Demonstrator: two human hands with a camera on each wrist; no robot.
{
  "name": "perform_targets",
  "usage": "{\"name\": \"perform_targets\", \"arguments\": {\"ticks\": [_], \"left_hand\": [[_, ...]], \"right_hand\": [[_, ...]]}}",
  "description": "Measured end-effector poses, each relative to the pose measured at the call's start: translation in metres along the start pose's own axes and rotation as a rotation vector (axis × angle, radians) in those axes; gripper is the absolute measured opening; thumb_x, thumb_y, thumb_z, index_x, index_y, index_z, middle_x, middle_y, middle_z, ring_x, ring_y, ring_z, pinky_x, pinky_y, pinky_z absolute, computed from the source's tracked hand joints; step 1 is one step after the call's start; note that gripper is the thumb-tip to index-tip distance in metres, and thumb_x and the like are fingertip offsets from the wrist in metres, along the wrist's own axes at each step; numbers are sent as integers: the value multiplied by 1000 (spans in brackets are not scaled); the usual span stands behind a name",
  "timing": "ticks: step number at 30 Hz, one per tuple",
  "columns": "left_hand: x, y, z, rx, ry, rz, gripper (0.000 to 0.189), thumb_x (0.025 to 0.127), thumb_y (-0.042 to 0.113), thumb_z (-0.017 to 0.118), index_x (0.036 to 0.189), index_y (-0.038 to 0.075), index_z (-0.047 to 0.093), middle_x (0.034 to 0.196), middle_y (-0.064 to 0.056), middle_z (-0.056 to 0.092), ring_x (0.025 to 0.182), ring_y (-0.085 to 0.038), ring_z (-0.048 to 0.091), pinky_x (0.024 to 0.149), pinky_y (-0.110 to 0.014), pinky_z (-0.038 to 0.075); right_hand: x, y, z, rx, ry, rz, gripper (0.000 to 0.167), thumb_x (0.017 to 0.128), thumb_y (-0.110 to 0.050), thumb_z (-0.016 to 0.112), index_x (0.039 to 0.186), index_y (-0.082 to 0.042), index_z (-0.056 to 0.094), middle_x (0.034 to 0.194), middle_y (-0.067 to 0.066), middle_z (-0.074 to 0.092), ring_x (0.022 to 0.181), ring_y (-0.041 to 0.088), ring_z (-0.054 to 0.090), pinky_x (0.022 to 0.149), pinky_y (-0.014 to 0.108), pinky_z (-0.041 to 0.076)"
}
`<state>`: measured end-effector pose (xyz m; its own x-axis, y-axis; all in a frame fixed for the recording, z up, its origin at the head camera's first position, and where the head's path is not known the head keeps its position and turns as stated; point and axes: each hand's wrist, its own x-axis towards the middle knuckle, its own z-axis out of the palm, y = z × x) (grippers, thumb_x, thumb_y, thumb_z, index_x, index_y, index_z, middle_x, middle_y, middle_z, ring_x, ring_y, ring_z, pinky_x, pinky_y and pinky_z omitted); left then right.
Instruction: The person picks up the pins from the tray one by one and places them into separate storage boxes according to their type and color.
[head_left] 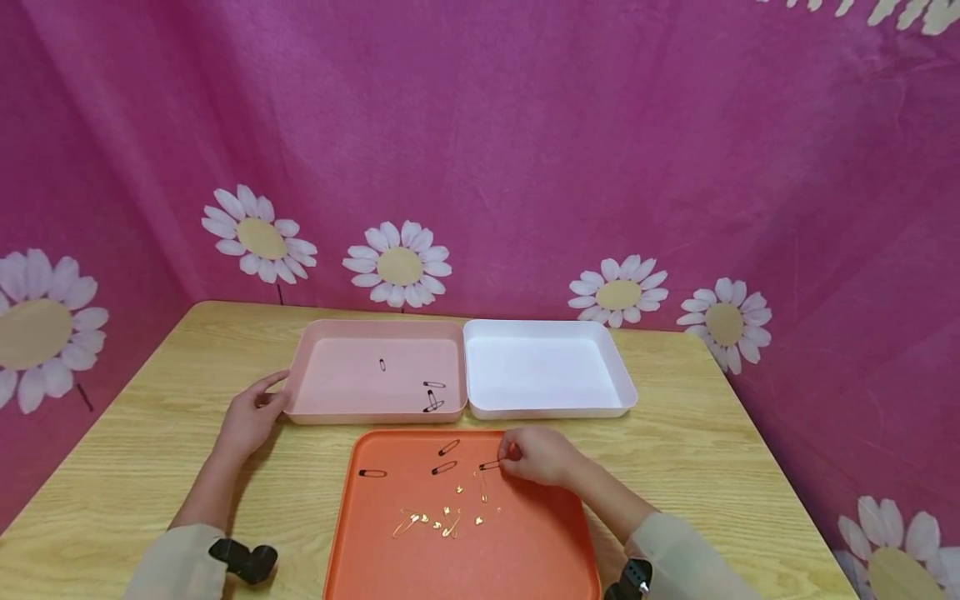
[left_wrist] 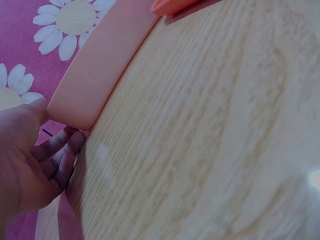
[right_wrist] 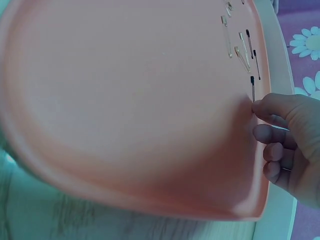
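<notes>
Fingers of the right hand (head_left: 542, 457) pinch one end of a black safety pin (head_left: 488, 466) near the far edge of the orange tray (head_left: 420, 575); loosely bent, the left hand (head_left: 250, 419) touches the pink tray's (head_left: 375, 419) left end.

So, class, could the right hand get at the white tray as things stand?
Probably yes: the right hand is over the orange tray, near the white tray; nothing tall stands between them, and nothing covers the white tray's open top.
</notes>
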<state>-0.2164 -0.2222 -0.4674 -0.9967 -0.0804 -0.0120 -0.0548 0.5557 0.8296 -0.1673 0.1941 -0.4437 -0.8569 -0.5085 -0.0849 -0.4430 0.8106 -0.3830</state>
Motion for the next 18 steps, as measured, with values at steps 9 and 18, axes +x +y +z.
{"name": "perform_targets", "arguments": {"ticks": [9,18], "left_hand": [[-1,2,0,-7,-4,-4,47,97,26,48,139,5,43,114,-29,61,72,5,55,67,-11,43],[-1,1,-1,-13,7,13,46,97,25,49,138,5,44,112,-29,62,69,7,54,67,-10,43]], "right_hand": [[2,-1,4,-131,8,5,7,83,-23,65,87,-17,63,65,-12,54,63,7,47,60,24,39],[3,-4,3,-205,25,-77,7,83,-20,64,88,-16,66,76,-9,66,69,8,57,64,26,46]]}}
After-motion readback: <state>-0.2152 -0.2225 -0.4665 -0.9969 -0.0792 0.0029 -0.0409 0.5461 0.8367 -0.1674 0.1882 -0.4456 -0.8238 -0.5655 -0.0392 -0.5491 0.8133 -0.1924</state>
